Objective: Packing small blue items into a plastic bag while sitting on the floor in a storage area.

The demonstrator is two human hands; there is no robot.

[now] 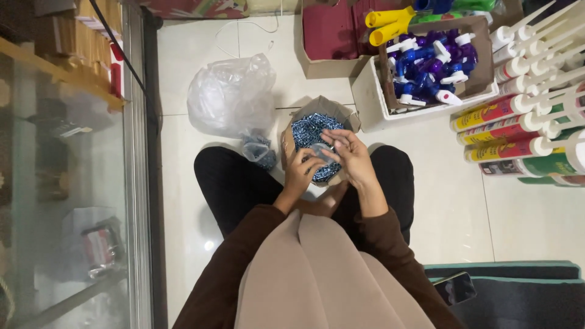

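Sitting on the pale tiled floor [524, 225]. Left hand [300, 172] and right hand [350, 153] close together, fingers curled, pinching a small clear plastic bag [321, 152]. Right under both hands, an open brown cardboard box full of small blue screws [308, 129]. Just beside, a big crumpled clear plastic bag [230, 94]. Farther off, a white box of blue and purple spray tops [431, 61].

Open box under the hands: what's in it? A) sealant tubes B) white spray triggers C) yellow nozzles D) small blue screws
D: the open cardboard box on the floor is filled with small blue screws; the left hand and right hand meet right above it.
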